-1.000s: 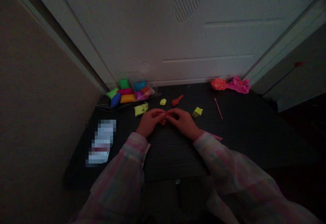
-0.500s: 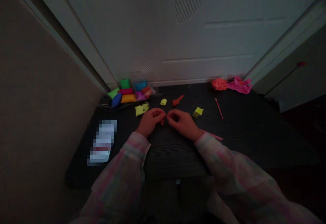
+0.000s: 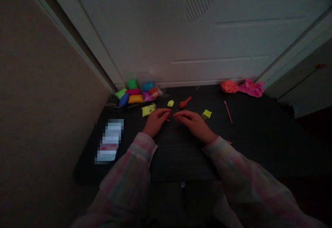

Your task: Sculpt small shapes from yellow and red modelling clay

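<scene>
My left hand (image 3: 156, 121) is closed in a pinch, with a small red bit of modelling clay (image 3: 170, 112) at its fingertips. Just across a narrow gap, the fingers of my right hand (image 3: 193, 122) are pressed together; whatever they hold is hidden. Beyond the hands lie a yellow clay lump (image 3: 170, 103) and an orange-red clay piece (image 3: 185, 102) with a tapering tail. A torn yellow packet (image 3: 148, 110) rests beside my left hand, and a yellow block-shaped piece (image 3: 206, 114) by my right. Between the wrists is a thin red strip (image 3: 175, 132) on the table.
Colourful clay packets (image 3: 135, 98) lie in clear plastic at the back left. A phone (image 3: 110, 139) with a blurred screen is at the left. Pink and coral crumpled pieces (image 3: 250, 88) sit at the back right, near a pink stick tool (image 3: 228, 111). A white panel (image 3: 160, 30) rises behind the dark table (image 3: 178, 162).
My hands have drawn slightly apart at the fingertips, and the right fingers have straightened somewhat. The whole view has shifted a little, so everything appears farther right.
</scene>
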`<move>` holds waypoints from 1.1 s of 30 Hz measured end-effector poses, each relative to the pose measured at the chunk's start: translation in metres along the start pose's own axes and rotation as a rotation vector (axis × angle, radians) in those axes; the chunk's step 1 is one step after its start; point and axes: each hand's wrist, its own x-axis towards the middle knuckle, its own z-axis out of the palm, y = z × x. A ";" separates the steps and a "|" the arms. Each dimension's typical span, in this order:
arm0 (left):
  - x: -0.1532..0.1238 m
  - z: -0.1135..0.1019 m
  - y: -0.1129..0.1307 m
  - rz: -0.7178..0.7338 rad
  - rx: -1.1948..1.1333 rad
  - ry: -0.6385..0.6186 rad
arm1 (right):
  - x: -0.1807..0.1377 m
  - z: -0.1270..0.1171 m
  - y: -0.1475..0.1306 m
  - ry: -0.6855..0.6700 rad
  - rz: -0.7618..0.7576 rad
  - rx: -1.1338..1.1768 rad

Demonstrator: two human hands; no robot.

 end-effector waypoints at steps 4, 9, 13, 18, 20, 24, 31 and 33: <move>-0.001 -0.003 -0.001 0.236 0.340 -0.020 | -0.003 -0.003 0.001 -0.143 -0.094 -0.315; -0.002 -0.003 -0.003 0.336 0.545 -0.071 | -0.006 0.000 0.007 -0.296 -0.191 -0.624; -0.002 -0.002 -0.004 0.339 0.593 -0.051 | -0.005 0.005 0.013 -0.318 -0.320 -0.748; -0.002 -0.002 -0.003 0.301 0.585 -0.044 | -0.008 0.007 0.014 -0.323 -0.362 -0.837; -0.003 -0.001 -0.002 0.297 0.579 -0.053 | -0.012 0.006 0.013 -0.348 -0.370 -0.865; -0.003 -0.001 -0.001 0.296 0.586 -0.069 | -0.017 0.005 0.013 -0.364 -0.377 -0.874; -0.005 0.000 0.001 0.286 0.593 -0.064 | -0.018 0.006 0.008 -0.337 -0.290 -0.736; -0.005 0.000 0.000 0.286 0.587 -0.065 | -0.017 0.004 0.005 -0.284 -0.224 -0.580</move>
